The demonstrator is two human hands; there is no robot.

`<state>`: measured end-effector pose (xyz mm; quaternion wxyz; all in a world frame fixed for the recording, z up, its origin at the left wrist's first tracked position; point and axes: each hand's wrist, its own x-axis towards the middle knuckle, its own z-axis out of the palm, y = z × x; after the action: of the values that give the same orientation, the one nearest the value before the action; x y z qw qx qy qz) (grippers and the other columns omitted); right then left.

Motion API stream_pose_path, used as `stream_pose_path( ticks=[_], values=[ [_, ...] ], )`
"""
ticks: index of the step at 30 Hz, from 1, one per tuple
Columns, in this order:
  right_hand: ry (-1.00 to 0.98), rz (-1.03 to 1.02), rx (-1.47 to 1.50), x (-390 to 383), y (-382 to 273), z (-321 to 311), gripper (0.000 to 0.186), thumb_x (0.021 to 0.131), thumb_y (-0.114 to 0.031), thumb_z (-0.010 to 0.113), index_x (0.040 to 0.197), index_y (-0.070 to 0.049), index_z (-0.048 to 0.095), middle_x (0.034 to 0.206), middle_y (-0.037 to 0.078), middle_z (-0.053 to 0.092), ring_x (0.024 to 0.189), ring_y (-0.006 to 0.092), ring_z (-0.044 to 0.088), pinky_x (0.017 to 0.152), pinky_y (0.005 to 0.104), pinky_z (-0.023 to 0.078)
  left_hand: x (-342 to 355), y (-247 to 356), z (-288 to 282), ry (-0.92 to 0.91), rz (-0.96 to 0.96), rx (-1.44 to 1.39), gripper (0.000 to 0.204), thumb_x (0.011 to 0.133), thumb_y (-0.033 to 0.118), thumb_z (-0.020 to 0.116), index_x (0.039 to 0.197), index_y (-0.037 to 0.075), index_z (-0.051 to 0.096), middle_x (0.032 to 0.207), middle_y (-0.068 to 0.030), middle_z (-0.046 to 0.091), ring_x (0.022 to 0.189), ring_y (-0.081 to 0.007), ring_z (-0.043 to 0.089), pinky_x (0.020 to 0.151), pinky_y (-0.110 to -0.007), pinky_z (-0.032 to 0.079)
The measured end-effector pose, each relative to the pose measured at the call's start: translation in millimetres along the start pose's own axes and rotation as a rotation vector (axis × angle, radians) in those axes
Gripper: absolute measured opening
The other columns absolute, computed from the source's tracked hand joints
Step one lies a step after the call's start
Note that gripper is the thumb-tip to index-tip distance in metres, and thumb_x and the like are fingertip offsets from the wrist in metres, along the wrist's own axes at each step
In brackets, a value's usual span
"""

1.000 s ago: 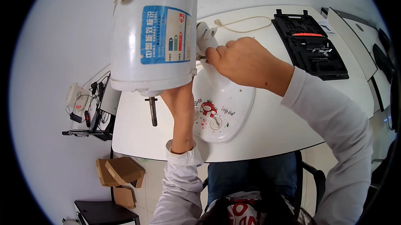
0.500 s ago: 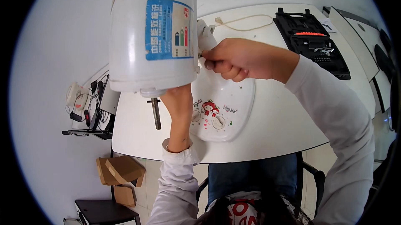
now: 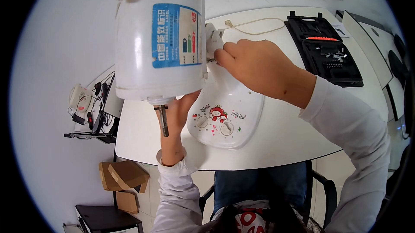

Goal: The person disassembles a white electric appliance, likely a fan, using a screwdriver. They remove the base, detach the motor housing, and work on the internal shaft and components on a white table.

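Observation:
A white fan's motor housing [image 3: 134, 51] with a blue-edged label takes up the upper left. It is tilted so that its metal shaft [image 3: 164, 121] points down toward me. My left hand [image 3: 177, 110] supports it from below; its fingers are hidden behind the housing. At the housing's right side, my right hand [image 3: 259, 68] pinches a small metal piece [image 3: 210, 60] near the white neck joint [image 3: 212, 38]. The fingertips mostly cover that piece. Below, the fan's white base [image 3: 246, 107] rests on the table, with two knobs and red cartoon figures.
On the white table [image 3: 294, 133], an open black tool case [image 3: 324, 51] lies at the far right. A cream power cord [image 3: 255, 30] loops at the back. To the left are a side table with tangled cables [image 3: 101, 94], cardboard boxes [image 3: 123, 176] and a dark stool [image 3: 108, 220].
My right hand has rolled over, so its back now faces up, with the fingertips still at the joint. The housing has shifted slightly down and right; my left wrist has moved left.

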<state>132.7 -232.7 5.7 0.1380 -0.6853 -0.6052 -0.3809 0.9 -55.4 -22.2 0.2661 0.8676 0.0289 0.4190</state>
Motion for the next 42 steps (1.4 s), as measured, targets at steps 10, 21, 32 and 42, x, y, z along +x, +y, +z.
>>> stream_pose_path(
  ticks=[10,21,32,42],
  values=[
    [0.068,-0.172,-0.109,2,19,22,0.013,0.084,-0.017,0.060,0.089,-0.006,0.056,0.065,0.001,0.054,0.058,0.0145,0.055,0.043,0.0277,0.042,11,3,12,0.425,0.136,-0.486,0.070,0.082,0.032,0.067,0.134,0.014,0.023,0.133,-0.0088,0.039,0.121,-0.0222,0.046,0.098,-0.043,0.045],
    [-0.036,0.318,0.542,6,-2,24,0.015,0.091,-0.017,0.050,0.086,-0.004,0.053,0.056,0.010,0.054,0.048,0.0268,0.055,0.046,0.0370,0.042,11,-16,16,0.320,0.079,-0.674,0.064,0.090,0.050,0.049,0.136,0.007,0.035,0.134,-0.0099,0.045,0.124,-0.0222,0.045,0.100,-0.040,0.042],
    [-0.302,0.535,0.984,22,2,6,0.032,0.097,-0.025,0.041,0.080,0.001,0.052,0.051,0.011,0.047,0.042,0.0234,0.047,0.046,0.0381,0.040,1,-18,15,0.320,0.037,-0.584,0.084,0.081,0.066,0.053,0.139,0.008,0.032,0.137,-0.0070,0.040,0.127,-0.0224,0.040,0.105,-0.041,0.035],
    [-0.157,-0.018,0.050,12,4,16,0.013,0.075,-0.005,0.058,0.084,0.000,0.050,0.056,0.011,0.057,0.047,0.0267,0.058,0.042,0.0353,0.044,-1,-17,13,0.320,0.042,-0.494,0.083,0.084,0.069,0.043,0.140,0.008,0.029,0.140,-0.0106,0.037,0.126,-0.0247,0.043,0.102,-0.043,0.041]
  ],
)
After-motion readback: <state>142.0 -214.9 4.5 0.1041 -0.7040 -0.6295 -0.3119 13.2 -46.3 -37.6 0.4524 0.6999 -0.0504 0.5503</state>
